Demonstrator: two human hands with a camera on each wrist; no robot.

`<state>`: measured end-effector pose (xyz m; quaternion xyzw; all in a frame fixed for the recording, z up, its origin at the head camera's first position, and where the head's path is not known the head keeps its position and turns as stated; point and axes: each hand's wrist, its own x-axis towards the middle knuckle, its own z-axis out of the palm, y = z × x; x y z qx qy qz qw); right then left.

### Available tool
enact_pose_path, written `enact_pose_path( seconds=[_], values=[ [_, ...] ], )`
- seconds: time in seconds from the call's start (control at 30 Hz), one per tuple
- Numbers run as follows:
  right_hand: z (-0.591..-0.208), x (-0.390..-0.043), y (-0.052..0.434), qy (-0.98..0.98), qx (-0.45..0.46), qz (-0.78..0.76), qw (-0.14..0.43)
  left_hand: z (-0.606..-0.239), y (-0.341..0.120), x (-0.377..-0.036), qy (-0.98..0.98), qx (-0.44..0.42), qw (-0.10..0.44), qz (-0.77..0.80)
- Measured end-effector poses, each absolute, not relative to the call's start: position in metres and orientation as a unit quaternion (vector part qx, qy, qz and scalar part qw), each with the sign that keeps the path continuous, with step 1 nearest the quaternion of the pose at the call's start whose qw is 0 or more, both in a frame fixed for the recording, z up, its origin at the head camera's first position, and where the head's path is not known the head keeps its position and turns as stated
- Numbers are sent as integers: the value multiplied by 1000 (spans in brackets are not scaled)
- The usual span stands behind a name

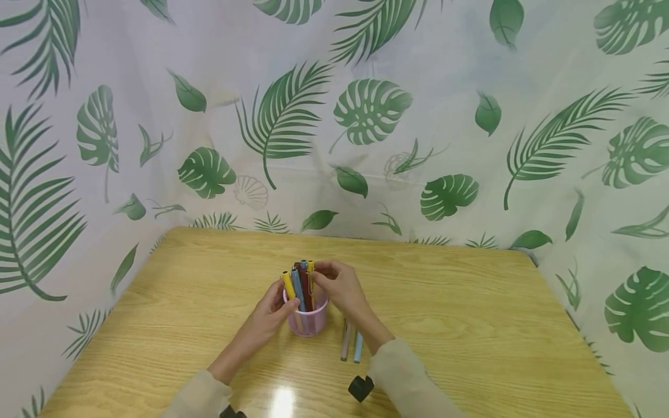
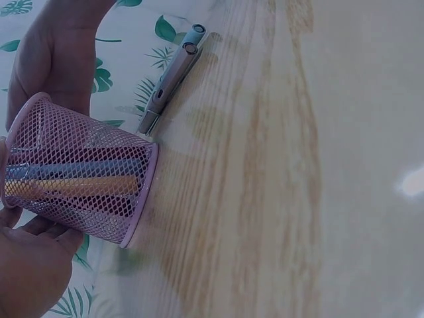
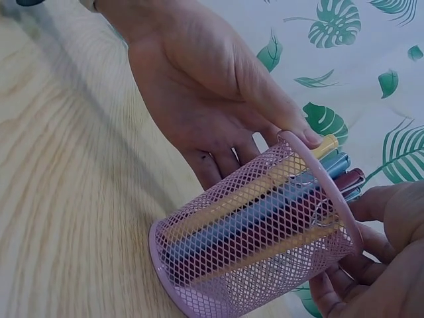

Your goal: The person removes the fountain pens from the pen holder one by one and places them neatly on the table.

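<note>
A pink mesh pen holder (image 1: 307, 325) stands upright on the table with several capped pens in it: yellow, blue and dark red. My left hand (image 1: 273, 306) grips the holder from the left, its thumb over the near rim beside a yellow pen (image 1: 288, 284). At the right side of the rim, my right hand (image 1: 342, 288) pinches another yellow pen (image 1: 311, 268) among the others; part of that grip is hidden. The right wrist view shows the blue pen (image 3: 252, 215) and dark red pen (image 3: 275, 222) through the mesh.
A grey-brown pen (image 1: 345, 342) and a light blue pen (image 1: 358, 348) lie side by side right of the holder, under the right forearm. The wooden table (image 1: 470, 325) meets a leaf-printed cloth (image 1: 449, 145) at its back and sides.
</note>
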<state>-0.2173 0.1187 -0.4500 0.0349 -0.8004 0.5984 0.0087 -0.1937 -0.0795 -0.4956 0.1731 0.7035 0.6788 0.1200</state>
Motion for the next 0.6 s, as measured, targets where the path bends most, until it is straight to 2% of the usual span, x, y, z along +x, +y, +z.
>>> enact_pose_path(
  seconds=[0.6],
  values=[
    [-456,-218,115,-797,39,603,-5,-497,-80,-193,706,170,121,677]
  ],
)
